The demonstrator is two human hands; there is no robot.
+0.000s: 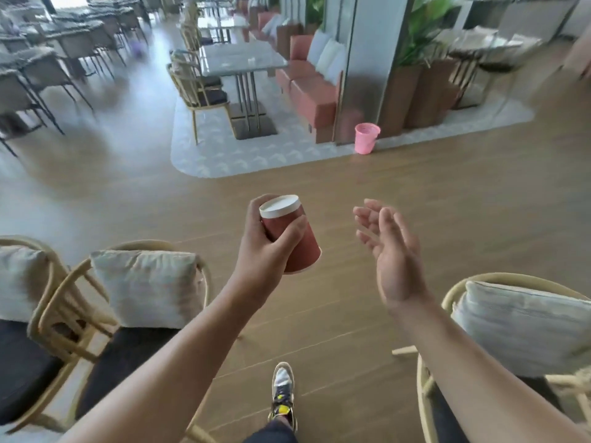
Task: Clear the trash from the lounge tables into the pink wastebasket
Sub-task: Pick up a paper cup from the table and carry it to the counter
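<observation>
My left hand [262,247] gripped a red paper cup [289,233] at frame centre; my right hand [388,251] hung loose-fingered, pink wastebasket [366,138] upper right

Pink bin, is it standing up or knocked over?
Standing up. The pink wastebasket rests upright on the floor by the mirrored pillar, its open mouth facing up.

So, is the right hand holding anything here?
No, the right hand is open and empty; the left hand grips the red paper cup.
</observation>
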